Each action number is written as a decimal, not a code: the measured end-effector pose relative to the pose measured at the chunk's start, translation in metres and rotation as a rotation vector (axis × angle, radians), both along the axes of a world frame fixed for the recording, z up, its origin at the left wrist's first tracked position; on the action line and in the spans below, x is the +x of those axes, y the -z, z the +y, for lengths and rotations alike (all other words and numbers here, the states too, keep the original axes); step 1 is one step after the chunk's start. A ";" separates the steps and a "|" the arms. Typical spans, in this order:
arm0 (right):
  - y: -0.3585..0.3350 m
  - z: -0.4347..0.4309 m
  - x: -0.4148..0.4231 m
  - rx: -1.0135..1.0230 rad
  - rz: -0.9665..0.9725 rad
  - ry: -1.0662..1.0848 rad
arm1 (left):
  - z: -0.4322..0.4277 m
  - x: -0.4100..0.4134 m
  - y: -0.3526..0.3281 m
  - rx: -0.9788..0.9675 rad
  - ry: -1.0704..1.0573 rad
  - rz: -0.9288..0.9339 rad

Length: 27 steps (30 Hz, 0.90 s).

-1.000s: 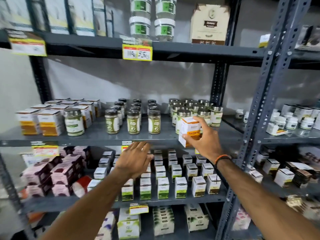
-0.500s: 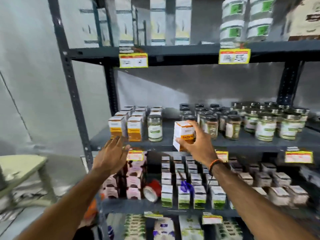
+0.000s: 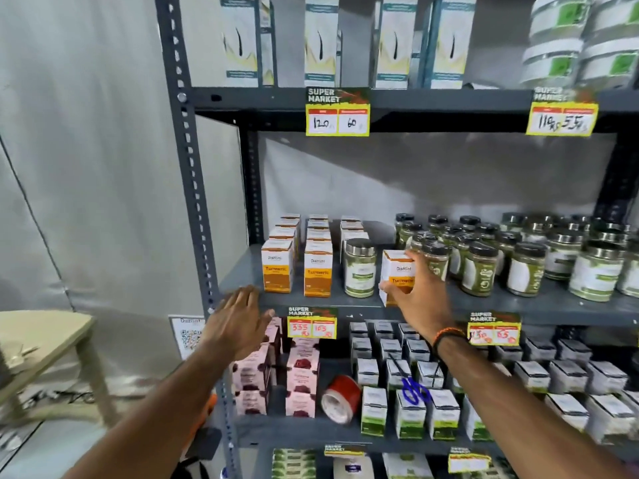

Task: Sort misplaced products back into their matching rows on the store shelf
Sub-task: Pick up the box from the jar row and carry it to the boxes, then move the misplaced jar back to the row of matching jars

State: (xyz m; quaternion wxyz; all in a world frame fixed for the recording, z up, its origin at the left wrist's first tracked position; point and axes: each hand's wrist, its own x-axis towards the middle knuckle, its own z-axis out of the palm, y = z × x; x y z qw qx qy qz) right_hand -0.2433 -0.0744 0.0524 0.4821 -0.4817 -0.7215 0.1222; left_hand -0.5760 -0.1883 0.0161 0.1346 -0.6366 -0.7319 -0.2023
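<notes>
Clasped in the right hand, thumb on the front face and fingers wrapped behind, a white-and-orange turmeric box sits low over the front of the middle shelf, its bottom edge at or just above the board, hard to say which. That grey metal shelf carries, on its left, rows of matching turmeric boxes; the third row is fronted by a lone green-labelled jar, which stands just left of the held box. To the right, touching distance from the knuckles, crowd the dark-lidded jars of the same green sort. Left hand hangs flat and spread, holding nothing, in front of the shelf's left lip beside the upright post. A yellow price tag is fixed just right of it.
</notes>
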 end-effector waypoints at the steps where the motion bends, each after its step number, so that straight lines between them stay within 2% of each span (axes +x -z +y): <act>1: 0.000 0.003 -0.003 -0.005 -0.004 0.012 | 0.004 -0.001 0.000 0.001 0.005 0.017; 12: -0.006 0.009 -0.017 0.017 -0.092 0.058 | 0.026 -0.017 0.011 0.040 0.018 0.052; 18: -0.026 -0.005 -0.020 0.340 -0.133 0.100 | 0.029 -0.020 0.016 0.046 0.018 0.043; 21: -0.044 -0.001 -0.032 0.431 -0.254 0.045 | 0.030 -0.020 0.018 0.051 0.012 0.041; 27: -0.062 0.024 -0.052 0.207 -0.694 0.146 | 0.030 -0.020 0.018 0.046 0.016 0.044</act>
